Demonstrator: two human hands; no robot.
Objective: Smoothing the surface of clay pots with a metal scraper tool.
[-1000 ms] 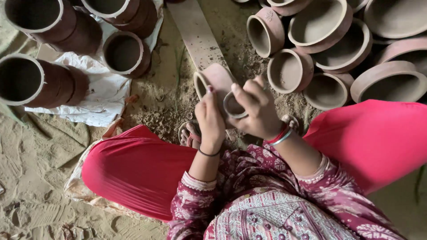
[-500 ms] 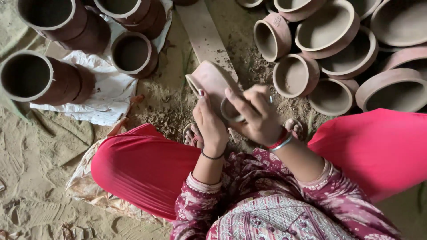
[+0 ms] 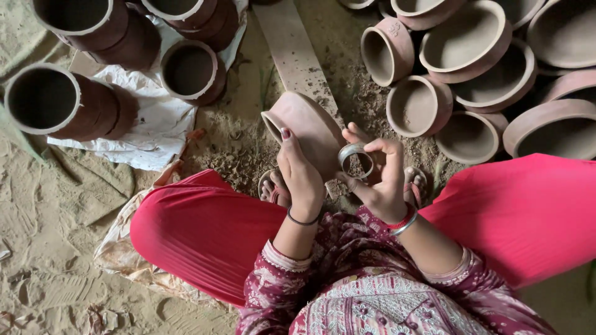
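Left hand [image 3: 302, 177] wrapped round a pale clay pot [image 3: 308, 127], fingers closed on its side, pot tilted on its side over the sandy floor [image 3: 43, 248], mouth facing left. Right hand [image 3: 380, 174] pinching a small metal ring [image 3: 356, 161] between thumb and fingertips, held right against the pot's base. Looks unfired: probably light but brittle, chalky, easy to dent or chip at the rim, so best cradled round the belly, not the lip. More pots [image 3: 428, 105] piled top right, darker ones [image 3: 59, 102] on white sheet [image 3: 149, 133] left
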